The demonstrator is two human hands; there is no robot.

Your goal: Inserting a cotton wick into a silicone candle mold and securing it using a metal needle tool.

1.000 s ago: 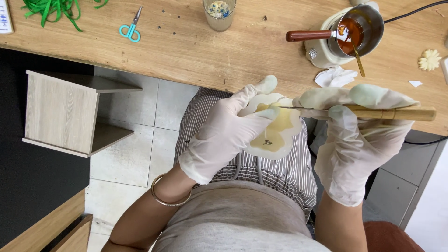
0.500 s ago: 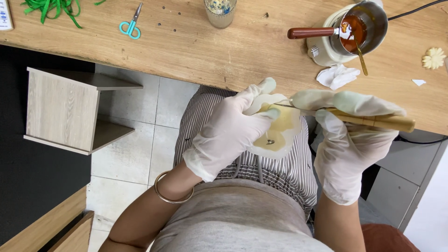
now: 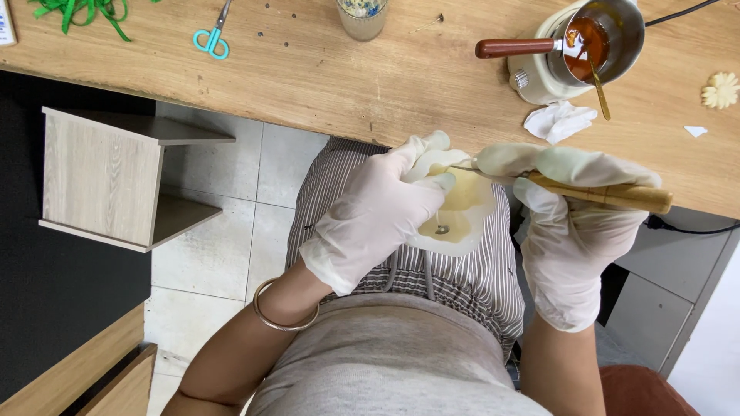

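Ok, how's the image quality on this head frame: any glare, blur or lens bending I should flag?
Head view: even, soft light, sharp on the left hand and right hand; mild glare on the metal pot and its amber liquid; faint shadow under the table edge; wide-angle bending shows along that edge; the wooden-handled tool reads clear, without motion blur.

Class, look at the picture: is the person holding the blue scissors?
No: the scissors lie untouched on the table, while the left hand holds a pale mould and the right hand a wooden-handled tool.
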